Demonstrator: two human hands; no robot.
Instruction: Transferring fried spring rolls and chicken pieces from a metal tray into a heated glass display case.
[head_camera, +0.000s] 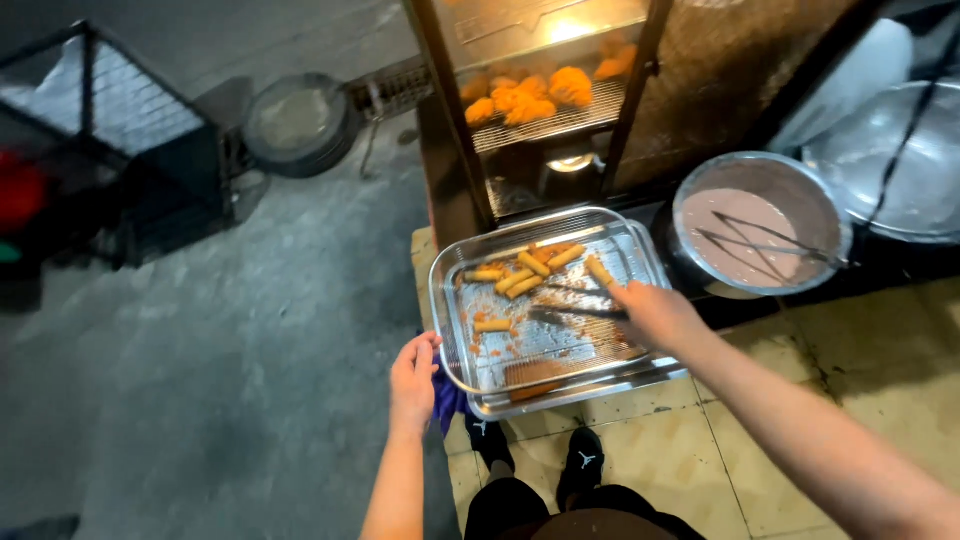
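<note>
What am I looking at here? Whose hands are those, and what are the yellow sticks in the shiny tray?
A person wears a camera on their head, so you look down at their own arms and shoes. Their left hand touches the near edge of a metal tray with a wire rack inside. Their right hand holds dark tongs over it. The yellow sticks are fried rolls lying on the rack. Beside the tray stands a metal bowl of pale batter. Behind is a glass cabinet with more fried food.

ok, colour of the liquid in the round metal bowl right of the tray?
Pale pinkish-brown, like a batter, with tongs resting in it. Head view shows it best.
</note>
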